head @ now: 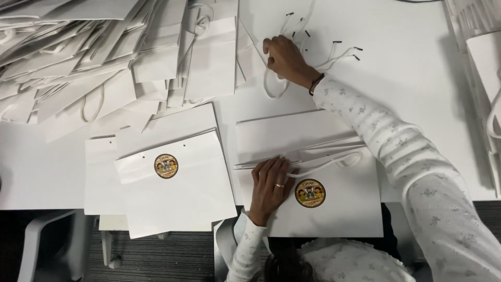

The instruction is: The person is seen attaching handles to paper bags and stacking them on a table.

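My left hand (270, 184) lies flat, fingers spread, on a white paper bag (339, 209) that has a round colourful sticker (310, 193) and a white cord handle (334, 161). It presses down on the bag near its top fold. My right hand (284, 58) reaches far across the white table (407, 68) and closes its fingers on a loose white cord (271, 89) among several black-tipped cords (339, 52). A dark band sits on that wrist.
A second stickered white bag (177, 188) lies to the left, over other flat bags. A big heap of flat white bags (94, 47) fills the far left. More bags (485, 68) stand at the right edge. A grey chair (52, 245) is below the table edge.
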